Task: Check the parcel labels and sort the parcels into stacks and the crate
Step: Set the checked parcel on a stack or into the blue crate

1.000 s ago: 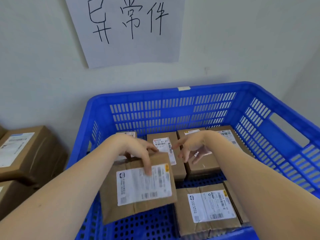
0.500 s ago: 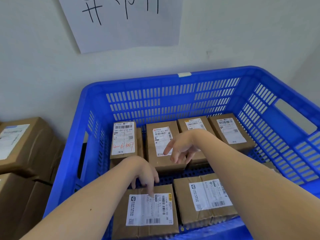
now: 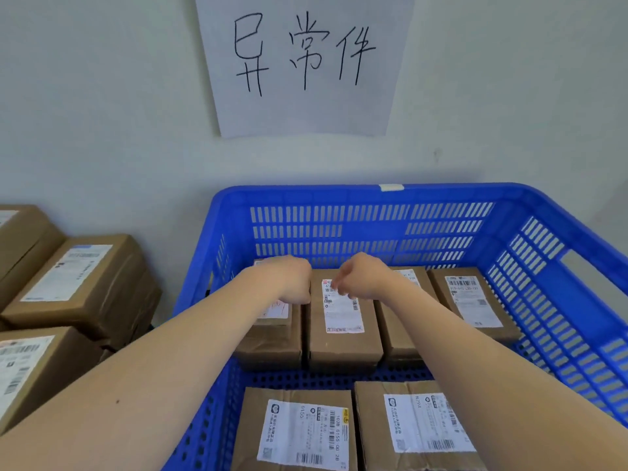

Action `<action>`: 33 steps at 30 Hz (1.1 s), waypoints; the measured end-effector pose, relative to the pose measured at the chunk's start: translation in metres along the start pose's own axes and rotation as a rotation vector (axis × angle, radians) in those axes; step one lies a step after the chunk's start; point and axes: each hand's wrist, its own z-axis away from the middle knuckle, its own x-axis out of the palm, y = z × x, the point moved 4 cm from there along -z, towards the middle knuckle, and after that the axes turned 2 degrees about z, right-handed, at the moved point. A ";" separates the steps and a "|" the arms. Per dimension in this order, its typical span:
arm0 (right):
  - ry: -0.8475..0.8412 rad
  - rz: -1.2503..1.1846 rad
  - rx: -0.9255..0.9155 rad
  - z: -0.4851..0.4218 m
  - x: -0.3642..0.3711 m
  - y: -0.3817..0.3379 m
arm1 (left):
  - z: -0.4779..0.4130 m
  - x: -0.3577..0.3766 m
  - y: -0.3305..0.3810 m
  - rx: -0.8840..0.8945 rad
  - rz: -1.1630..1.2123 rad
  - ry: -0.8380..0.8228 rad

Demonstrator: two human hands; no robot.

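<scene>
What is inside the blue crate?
Six labelled brown parcels: four in the far row, two nearer. The left hand and right hand cover parts of the far row.

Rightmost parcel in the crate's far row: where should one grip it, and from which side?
Probably its near end, from above: the parcel lies flat, that end faces bare crate floor, and a neighbouring parcel sits close on its left.
</scene>
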 end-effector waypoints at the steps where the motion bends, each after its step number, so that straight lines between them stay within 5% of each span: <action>1: 0.080 -0.015 -0.032 0.001 -0.005 -0.008 | 0.005 -0.011 -0.005 -0.018 -0.030 0.102; 8: 0.342 -0.083 -0.257 0.020 -0.018 -0.072 | 0.063 -0.056 -0.045 -0.111 0.029 0.554; 24: 0.371 -0.153 -0.530 0.082 0.066 -0.268 | 0.211 -0.027 -0.218 -0.240 0.113 0.821; 33: 0.287 -0.209 -0.563 0.103 0.167 -0.398 | 0.292 0.012 -0.351 -0.242 0.133 0.819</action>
